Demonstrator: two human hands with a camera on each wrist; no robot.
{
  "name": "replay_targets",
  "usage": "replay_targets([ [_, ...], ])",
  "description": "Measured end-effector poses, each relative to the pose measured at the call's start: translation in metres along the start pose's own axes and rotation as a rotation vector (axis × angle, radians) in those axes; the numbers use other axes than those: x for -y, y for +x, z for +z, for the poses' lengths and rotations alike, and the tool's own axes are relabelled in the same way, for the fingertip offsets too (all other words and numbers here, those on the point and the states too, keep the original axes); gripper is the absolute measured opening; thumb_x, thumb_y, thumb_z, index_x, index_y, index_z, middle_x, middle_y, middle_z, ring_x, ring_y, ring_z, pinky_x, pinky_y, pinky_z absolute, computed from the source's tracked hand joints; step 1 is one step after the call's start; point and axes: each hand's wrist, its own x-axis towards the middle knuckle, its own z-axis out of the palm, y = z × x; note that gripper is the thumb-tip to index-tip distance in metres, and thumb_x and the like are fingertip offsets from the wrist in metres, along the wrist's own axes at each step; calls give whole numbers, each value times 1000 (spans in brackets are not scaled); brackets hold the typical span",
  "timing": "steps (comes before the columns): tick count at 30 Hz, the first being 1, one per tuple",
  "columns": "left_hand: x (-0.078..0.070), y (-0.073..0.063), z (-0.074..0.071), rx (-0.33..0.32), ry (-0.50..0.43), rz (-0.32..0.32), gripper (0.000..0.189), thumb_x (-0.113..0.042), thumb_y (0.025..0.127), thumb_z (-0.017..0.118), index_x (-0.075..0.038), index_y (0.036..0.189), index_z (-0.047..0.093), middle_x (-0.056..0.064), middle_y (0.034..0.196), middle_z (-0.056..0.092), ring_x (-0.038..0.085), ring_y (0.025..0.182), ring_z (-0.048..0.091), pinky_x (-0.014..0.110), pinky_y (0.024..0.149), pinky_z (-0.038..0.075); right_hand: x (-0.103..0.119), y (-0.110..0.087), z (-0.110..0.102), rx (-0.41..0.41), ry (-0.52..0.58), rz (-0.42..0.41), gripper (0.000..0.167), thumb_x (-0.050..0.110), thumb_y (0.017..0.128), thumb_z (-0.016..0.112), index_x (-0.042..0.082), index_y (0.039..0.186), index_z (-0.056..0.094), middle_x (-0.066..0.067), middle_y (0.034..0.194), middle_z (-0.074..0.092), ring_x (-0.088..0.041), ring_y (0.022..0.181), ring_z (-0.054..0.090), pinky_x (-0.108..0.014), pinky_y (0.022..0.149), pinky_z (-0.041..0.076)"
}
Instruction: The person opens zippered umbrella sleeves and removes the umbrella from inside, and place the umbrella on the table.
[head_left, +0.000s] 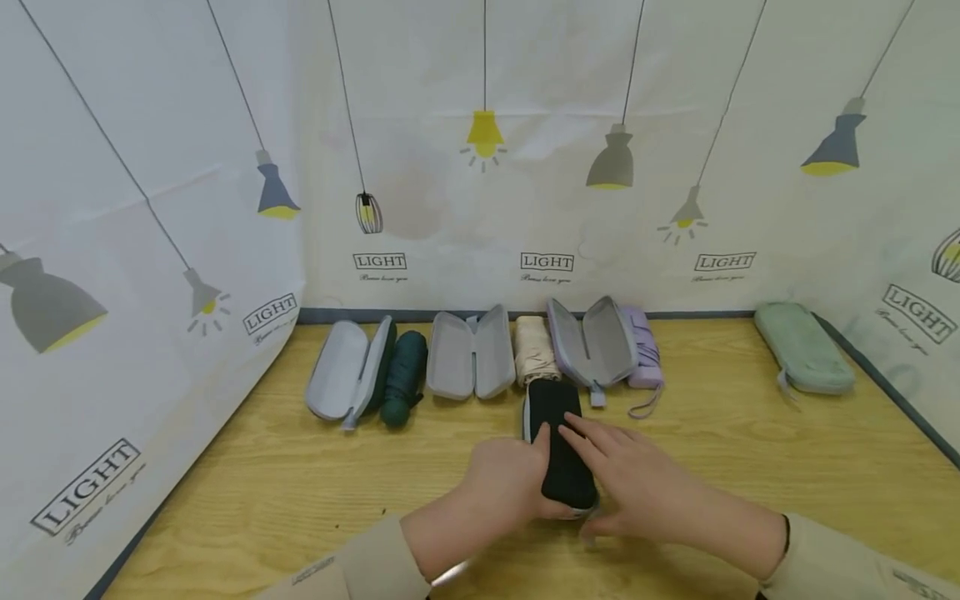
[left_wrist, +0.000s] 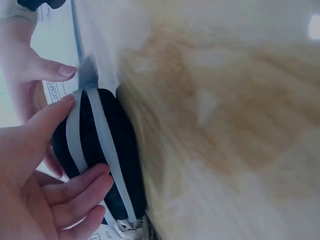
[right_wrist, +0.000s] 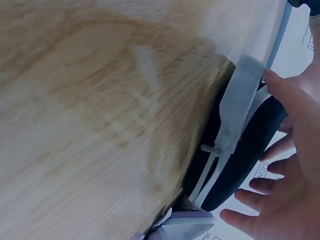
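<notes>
A black zippered case (head_left: pixel 561 442) with pale grey zipper tape (left_wrist: pixel 107 140) lies closed on the table between both hands. My left hand (head_left: pixel 506 479) holds it from the left; in the left wrist view the thumb is at its near end and the fingers lie against its zippered side. My right hand (head_left: pixel 645 471) is on the other side, with fingertips on the case's top in the head view. The right thumb is beside a grey ribbed pull tab (right_wrist: pixel 242 97) at the near end. What the case contains is hidden.
Along the back stand an open dark green case (head_left: pixel 337 371), a folded green umbrella (head_left: pixel 404 375), an open grey-lined case (head_left: pixel 453 358), a folded beige umbrella (head_left: pixel 535 346), an open lilac case (head_left: pixel 609 342) and a folded lilac umbrella (head_left: pixel 645 346). A closed pale green case (head_left: pixel 802 346) lies far right.
</notes>
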Motion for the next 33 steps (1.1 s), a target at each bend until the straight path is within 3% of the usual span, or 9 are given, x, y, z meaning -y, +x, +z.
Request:
replay_targets([
  [5, 14, -1, 4, 36, -304, -62, 110, -73, 68, 72, -5, 148, 40, 6, 100, 71, 16, 78, 67, 31, 60, 53, 2, 5, 1, 26, 19, -14, 111, 62, 69, 79, 7, 152, 31, -15, 157, 24, -35, 135, 36, -58, 102, 36],
  [8, 26, 1, 5, 92, -529, -77, 96, -65, 78, 69, -4, 147, 42, 3, 97, 70, 15, 76, 66, 32, 65, 52, 4, 7, 0, 43, 26, -11, 108, 61, 71, 79, 8, 153, 30, -14, 157, 23, -35, 136, 35, -58, 103, 34],
  [11, 36, 3, 4, 106, -670, -90, 66, -51, 95, 57, -6, 143, 49, -3, 79, 65, 11, 63, 59, 31, 62, 48, 6, 9, -2, 43, 20, -14, 106, 58, 72, 79, 9, 153, 30, -14, 158, 23, -34, 137, 34, -57, 104, 34],
  [14, 45, 7, 6, 78, -725, -115, 44, -35, 103, 49, -7, 136, 57, -4, 73, 62, 10, 57, 53, 30, 58, 45, 8, 11, -3, 31, 7, -33, 104, 56, 74, 79, 10, 153, 30, -13, 158, 23, -33, 138, 33, -55, 105, 33],
  [18, 56, 18, 14, 86, -814, -157, 28, -22, 101, 55, -5, 119, 67, 0, 74, 64, 13, 62, 59, 32, 59, 48, 9, 14, -3, 10, -11, -75, 98, 55, 77, 77, 12, 153, 31, -13, 157, 25, -32, 139, 32, -54, 106, 32],
  [21, 63, 28, 21, 153, -933, -176, 20, -18, 99, 58, -3, 108, 68, 4, 72, 66, 16, 64, 63, 32, 60, 52, 11, 17, -4, 7, -28, -116, 88, 53, 82, 74, 15, 151, 36, -12, 156, 27, -33, 139, 31, -55, 106, 32],
  [26, 71, 42, 30, 285, -1120, -214, 22, -17, 100, 53, 1, 103, 66, 12, 70, 68, 21, 59, 66, 32, 56, 55, 14, 25, -5, 34, -103, -226, 64, 48, 90, 67, 19, 144, 48, -9, 154, 34, -32, 139, 33, -55, 107, 32],
  [33, 77, 52, 30, 414, -1100, -143, 25, -19, 101, 48, -1, 109, 64, 12, 71, 66, 19, 56, 63, 30, 53, 52, 17, 34, -4, 37, -141, -363, 44, 37, 93, 66, 19, 133, 60, -4, 145, 47, -28, 136, 39, -54, 106, 33],
])
